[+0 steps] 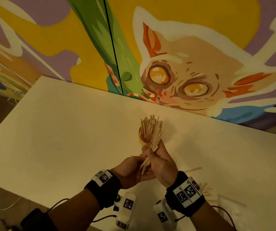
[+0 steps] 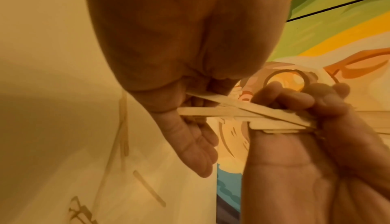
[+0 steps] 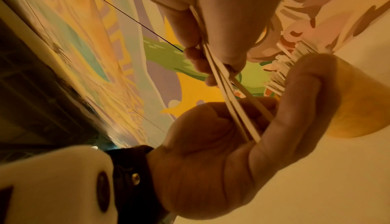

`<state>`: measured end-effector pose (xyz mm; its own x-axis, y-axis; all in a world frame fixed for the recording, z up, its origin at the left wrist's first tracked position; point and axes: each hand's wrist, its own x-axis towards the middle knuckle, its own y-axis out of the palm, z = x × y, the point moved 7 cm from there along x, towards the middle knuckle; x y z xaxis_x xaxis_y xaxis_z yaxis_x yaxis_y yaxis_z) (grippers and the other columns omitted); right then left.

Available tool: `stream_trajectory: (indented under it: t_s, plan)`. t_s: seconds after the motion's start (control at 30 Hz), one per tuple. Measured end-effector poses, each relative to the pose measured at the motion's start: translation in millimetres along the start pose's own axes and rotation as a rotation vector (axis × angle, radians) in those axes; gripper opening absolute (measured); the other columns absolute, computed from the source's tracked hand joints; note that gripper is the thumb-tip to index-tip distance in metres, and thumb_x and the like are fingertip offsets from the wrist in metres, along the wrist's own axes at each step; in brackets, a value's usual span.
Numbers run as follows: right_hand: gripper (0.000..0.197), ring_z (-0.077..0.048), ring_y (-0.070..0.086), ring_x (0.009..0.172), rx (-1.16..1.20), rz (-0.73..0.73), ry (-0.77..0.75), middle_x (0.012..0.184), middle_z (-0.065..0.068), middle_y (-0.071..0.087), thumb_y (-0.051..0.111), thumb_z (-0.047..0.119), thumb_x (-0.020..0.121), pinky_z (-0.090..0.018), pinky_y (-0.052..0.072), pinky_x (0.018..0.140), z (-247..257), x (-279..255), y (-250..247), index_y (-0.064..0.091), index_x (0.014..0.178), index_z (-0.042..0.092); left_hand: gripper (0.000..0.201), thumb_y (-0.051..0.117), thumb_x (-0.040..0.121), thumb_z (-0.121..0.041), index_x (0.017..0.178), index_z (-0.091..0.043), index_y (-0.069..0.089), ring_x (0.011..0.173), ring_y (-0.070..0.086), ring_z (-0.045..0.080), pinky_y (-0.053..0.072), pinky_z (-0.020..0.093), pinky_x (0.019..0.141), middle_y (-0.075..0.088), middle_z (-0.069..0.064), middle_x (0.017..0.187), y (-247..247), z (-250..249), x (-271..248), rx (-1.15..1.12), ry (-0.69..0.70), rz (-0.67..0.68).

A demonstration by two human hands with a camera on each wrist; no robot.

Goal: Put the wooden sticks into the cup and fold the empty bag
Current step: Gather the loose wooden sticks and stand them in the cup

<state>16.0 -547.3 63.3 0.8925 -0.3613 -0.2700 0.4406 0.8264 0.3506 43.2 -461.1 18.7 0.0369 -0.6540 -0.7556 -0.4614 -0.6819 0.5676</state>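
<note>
Spreading wide and pale, the desk (image 1: 67, 130) carries the cup (image 1: 141, 139) just beyond both hands. The right hand (image 1: 162, 162), nearer the cup, has its grip closed round a bundle of sticks (image 1: 152, 142) pointing far-ward toward it; the left hand (image 1: 132, 172) cradles the bundle's near ends.

Pale, smooth wooden sticks (image 1: 152, 130), tan paper-looking cup (image 1: 141, 138), matt white table (image 1: 67, 130), painted wall (image 1: 200, 47).
</note>
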Motion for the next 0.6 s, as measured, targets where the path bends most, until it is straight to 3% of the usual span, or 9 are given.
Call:
stream_trajectory:
  t_s: [0.13, 0.27, 0.33, 0.43, 0.47, 0.53, 0.6]
  plan:
    - [0.030, -0.020, 0.056, 0.091, 0.044, -0.042, 0.007, 0.093, 0.000, 0.062, 0.065, 0.037, 0.085, -0.042, 0.042, 0.095, 0.2, 0.7, -3.7, 0.065, 0.111, 0.022, 0.035, 0.035, 0.108, -0.020, 0.122, -0.006, 0.063, 0.098, 0.071, 0.023, 0.063, 0.034, 0.083, 0.073, 0.011, 0.106, 5.4, -4.8, 5.1, -0.019, 0.039, -0.034]
    - [0.043, -0.020, 0.052, 0.077, 0.147, -0.071, -0.017, 0.073, -0.002, 0.054, 0.078, 0.052, 0.075, -0.044, 0.041, 0.088, 5.6, 4.6, -6.1, 0.064, 0.095, 0.017, 0.033, 0.037, 0.106, -0.014, 0.120, -0.003, 0.064, 0.087, 0.068, 0.021, 0.062, 0.036, 0.086, 0.065, 0.013, 0.105, 3.1, -8.4, 13.3, -0.059, 0.047, -0.064]
    - [0.037, -0.019, 0.053, 0.074, 0.131, -0.077, -0.035, 0.070, -0.001, 0.052, 0.076, 0.051, 0.078, -0.045, 0.041, 0.087, 7.9, 6.2, -8.0, 0.062, 0.091, 0.019, 0.033, 0.036, 0.104, -0.012, 0.121, -0.001, 0.063, 0.087, 0.067, 0.021, 0.062, 0.037, 0.087, 0.066, 0.013, 0.102, 3.2, -11.2, 15.7, -0.068, 0.051, -0.077]
    - [0.025, -0.015, 0.055, 0.072, 0.062, -0.108, -0.036, 0.065, 0.002, 0.050, 0.062, 0.043, 0.089, -0.048, 0.042, 0.090, 8.5, 8.0, -10.7, 0.064, 0.102, 0.021, 0.031, 0.036, 0.101, -0.008, 0.097, -0.004, 0.066, 0.084, 0.068, 0.021, 0.061, 0.037, 0.087, 0.067, 0.012, 0.093, 6.6, -14.5, 16.9, -0.075, 0.056, -0.065]
    - [0.022, -0.015, 0.055, 0.071, 0.058, -0.115, -0.036, 0.064, 0.003, 0.049, 0.058, 0.040, 0.092, -0.047, 0.043, 0.089, 8.3, 9.2, -11.2, 0.064, 0.099, 0.019, 0.031, 0.037, 0.100, -0.008, 0.092, -0.004, 0.067, 0.084, 0.069, 0.021, 0.062, 0.037, 0.086, 0.067, 0.012, 0.093, 7.2, -16.1, 16.3, -0.074, 0.062, -0.072]
    - [0.028, -0.014, 0.052, 0.068, 0.072, -0.112, -0.043, 0.062, 0.005, 0.047, 0.050, 0.034, 0.097, -0.046, 0.041, 0.086, 9.6, 11.8, -10.4, 0.060, 0.078, 0.016, 0.028, 0.038, 0.100, -0.008, 0.104, -0.002, 0.065, 0.090, 0.069, 0.022, 0.063, 0.037, 0.083, 0.066, 0.013, 0.102, 5.3, -19.6, 17.8, -0.063, 0.075, -0.080]
    - [0.040, -0.013, 0.050, 0.063, 0.066, -0.122, -0.050, 0.059, 0.005, 0.045, 0.046, 0.037, 0.099, -0.043, 0.041, 0.082, 11.9, 15.7, -9.1, 0.049, 0.065, 0.017, 0.027, 0.039, 0.101, -0.010, 0.114, 0.000, 0.060, 0.096, 0.067, 0.025, 0.061, 0.040, 0.089, 0.061, 0.017, 0.110, 2.7, -21.5, 16.8, -0.048, 0.074, -0.090]
